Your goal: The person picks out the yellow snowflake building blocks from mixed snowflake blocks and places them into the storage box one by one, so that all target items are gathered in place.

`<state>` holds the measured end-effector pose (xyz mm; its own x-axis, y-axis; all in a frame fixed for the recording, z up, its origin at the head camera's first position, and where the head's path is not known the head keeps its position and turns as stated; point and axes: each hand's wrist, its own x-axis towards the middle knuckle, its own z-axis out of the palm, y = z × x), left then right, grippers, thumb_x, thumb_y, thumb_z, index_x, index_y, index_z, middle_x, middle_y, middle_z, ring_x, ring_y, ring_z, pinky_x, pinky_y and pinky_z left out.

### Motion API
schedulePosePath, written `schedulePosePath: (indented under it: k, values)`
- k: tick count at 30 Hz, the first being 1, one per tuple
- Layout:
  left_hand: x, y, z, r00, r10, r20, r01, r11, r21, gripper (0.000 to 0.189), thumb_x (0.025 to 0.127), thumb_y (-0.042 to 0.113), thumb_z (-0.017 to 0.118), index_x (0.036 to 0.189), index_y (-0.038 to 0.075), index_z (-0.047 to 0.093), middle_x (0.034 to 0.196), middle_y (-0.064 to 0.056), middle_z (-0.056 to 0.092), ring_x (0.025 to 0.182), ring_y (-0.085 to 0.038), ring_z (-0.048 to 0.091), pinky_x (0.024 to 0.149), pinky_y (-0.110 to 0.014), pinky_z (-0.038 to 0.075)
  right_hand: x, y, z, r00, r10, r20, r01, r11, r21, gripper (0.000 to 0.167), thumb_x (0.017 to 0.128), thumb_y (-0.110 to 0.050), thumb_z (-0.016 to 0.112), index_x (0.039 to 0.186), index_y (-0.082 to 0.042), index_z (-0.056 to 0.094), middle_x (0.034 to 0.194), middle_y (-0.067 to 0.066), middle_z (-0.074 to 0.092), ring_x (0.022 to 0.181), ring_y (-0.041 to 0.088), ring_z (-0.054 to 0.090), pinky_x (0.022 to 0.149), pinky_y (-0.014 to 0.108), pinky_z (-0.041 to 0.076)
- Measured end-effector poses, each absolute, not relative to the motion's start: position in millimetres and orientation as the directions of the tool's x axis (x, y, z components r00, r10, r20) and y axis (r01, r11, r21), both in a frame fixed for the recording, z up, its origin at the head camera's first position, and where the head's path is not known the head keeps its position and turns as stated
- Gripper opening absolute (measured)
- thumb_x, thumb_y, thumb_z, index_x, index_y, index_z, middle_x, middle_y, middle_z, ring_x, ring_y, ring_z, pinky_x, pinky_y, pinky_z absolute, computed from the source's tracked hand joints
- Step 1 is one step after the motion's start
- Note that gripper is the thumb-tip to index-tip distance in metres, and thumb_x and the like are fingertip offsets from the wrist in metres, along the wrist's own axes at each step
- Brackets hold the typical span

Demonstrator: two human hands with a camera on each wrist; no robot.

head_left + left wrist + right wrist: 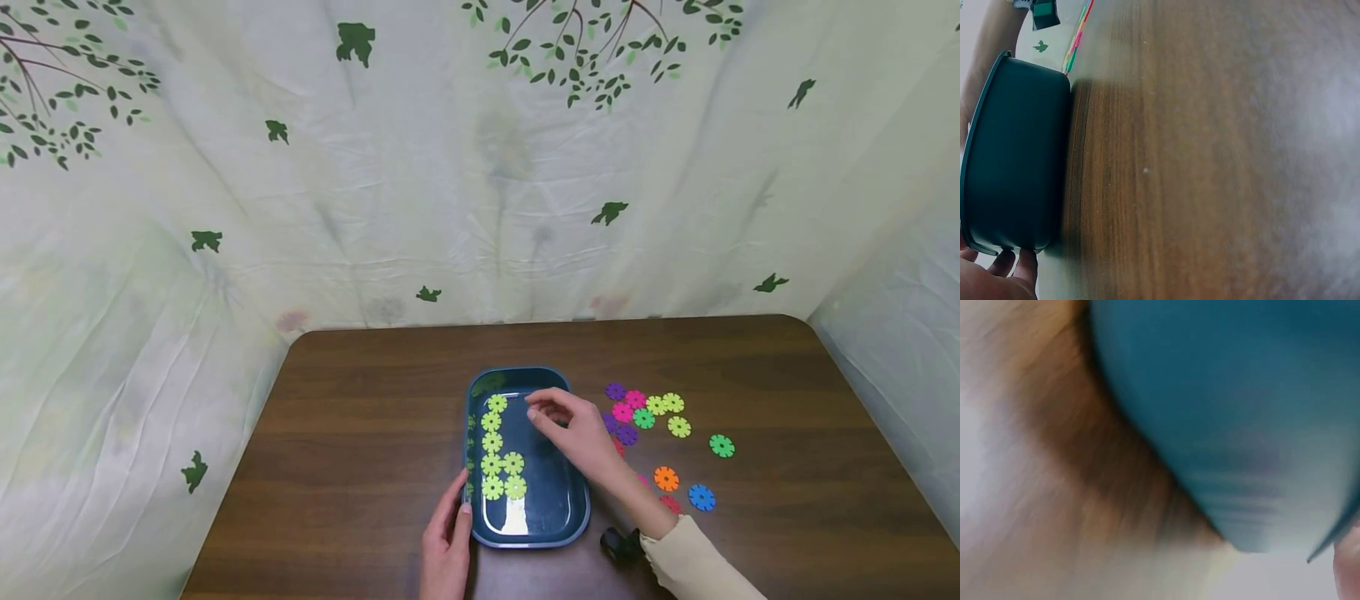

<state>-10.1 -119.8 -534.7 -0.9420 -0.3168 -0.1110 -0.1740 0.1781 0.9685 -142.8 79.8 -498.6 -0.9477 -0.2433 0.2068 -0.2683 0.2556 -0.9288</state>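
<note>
A dark blue tray (551, 504) with a raised rim lies on the table. Inside, along its left side, are several yellow-green notched plastic discs (491, 442), shaped like flowers. My left hand (446, 542) holds the tray's near left edge, thumb at the rim; the left wrist view shows its fingertips (1025, 265) against the outer wall. Over the tray's upper right reaches my right hand (573, 433), fingers loosely bent and no disc showing between thumb and forefinger. Blurred in the right wrist view is the tray's outer wall (1222, 425).
Right of the tray lie loose discs: a cluster of purple, pink, green and yellow-green discs (672, 403), plus a separate green disc (722, 446), orange disc (666, 478) and blue disc (702, 497). My right forearm hides some. A leaf-printed cloth (420, 208) hangs behind the wooden table (360, 467).
</note>
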Motion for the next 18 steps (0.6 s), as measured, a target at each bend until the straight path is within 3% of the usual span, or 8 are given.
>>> schedulePosePath:
  k: [9, 14, 18]
  values:
    - [-11, -121, -535, -0.941, -0.323, -0.096, -0.161, 0.180, 0.970, 0.042, 0.099, 0.004, 0.054, 0.138, 0.019, 0.058, 0.140, 0.007, 0.055, 0.134, -0.013, 0.042, 0.102, -0.012, 0.031, -132, 109, -501, -0.970, -0.118, 0.214, -0.240, 0.289, -0.927, 0.027, 0.093, -0.018, 0.070, 0.118, -0.009, 0.067, 0.101, -0.001, 0.069, 0.091, 0.016, 0.062, 0.082, 0.031, 0.055]
    - [-10, -121, -535, -0.942, -0.321, -0.094, -0.158, 0.182, 0.970, 0.042, 0.099, 0.004, 0.055, 0.138, 0.019, 0.059, 0.140, 0.006, 0.055, 0.133, -0.014, 0.042, 0.102, -0.012, 0.031, -126, 127, -502, -0.977, -0.076, 0.199, -0.213, 0.352, -0.912, 0.025, 0.093, -0.017, 0.070, 0.117, -0.011, 0.068, 0.099, -0.004, 0.068, 0.089, 0.014, 0.062, 0.080, 0.028, 0.055]
    - [-11, -122, -535, -0.943, -0.316, -0.108, -0.176, 0.195, 0.965, 0.041, 0.099, 0.006, 0.055, 0.138, 0.019, 0.058, 0.140, 0.005, 0.055, 0.134, -0.016, 0.042, 0.107, -0.022, 0.033, -121, 144, -508, -0.982, -0.054, 0.179, -0.185, 0.428, -0.885, 0.025, 0.092, -0.017, 0.071, 0.117, -0.012, 0.068, 0.099, -0.005, 0.068, 0.089, 0.013, 0.062, 0.079, 0.024, 0.054]
